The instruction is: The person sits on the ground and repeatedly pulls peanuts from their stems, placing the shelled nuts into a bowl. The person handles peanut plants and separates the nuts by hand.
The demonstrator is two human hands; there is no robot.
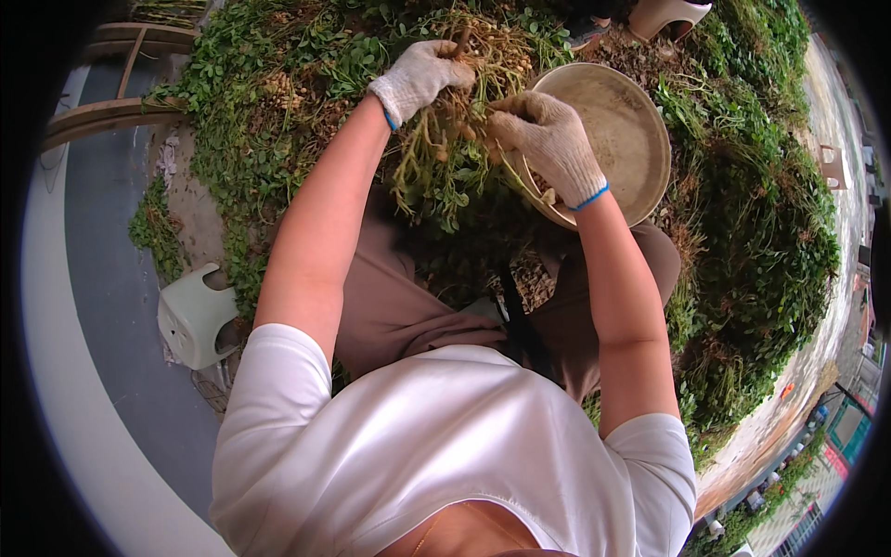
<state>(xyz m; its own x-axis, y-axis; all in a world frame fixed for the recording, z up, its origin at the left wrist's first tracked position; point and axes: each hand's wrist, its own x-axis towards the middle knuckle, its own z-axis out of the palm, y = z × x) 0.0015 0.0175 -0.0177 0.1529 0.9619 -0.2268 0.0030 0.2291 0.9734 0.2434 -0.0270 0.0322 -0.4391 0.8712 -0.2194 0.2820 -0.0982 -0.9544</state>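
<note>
My left hand [423,78], in a white knit glove with a blue cuff, grips the peanut plant [445,143] near its brown root end. Pods and tangled roots hang below my fingers. My right hand [550,143], gloved the same way, has its fingers closed at the pods and roots on the plant's right side; the exact thing pinched is partly hidden. Under my right wrist stands a round metal basin [626,118]. A few peanut pods [546,191] show at its near left side, partly covered by my hand.
Peanut plants [759,230] lie heaped on the right, with more leafy plants [243,132] on the left. A pale green plastic stool [198,317] lies at left. Another stool [665,15] is at the top, near part of another person. A wooden frame [118,115] juts in upper left.
</note>
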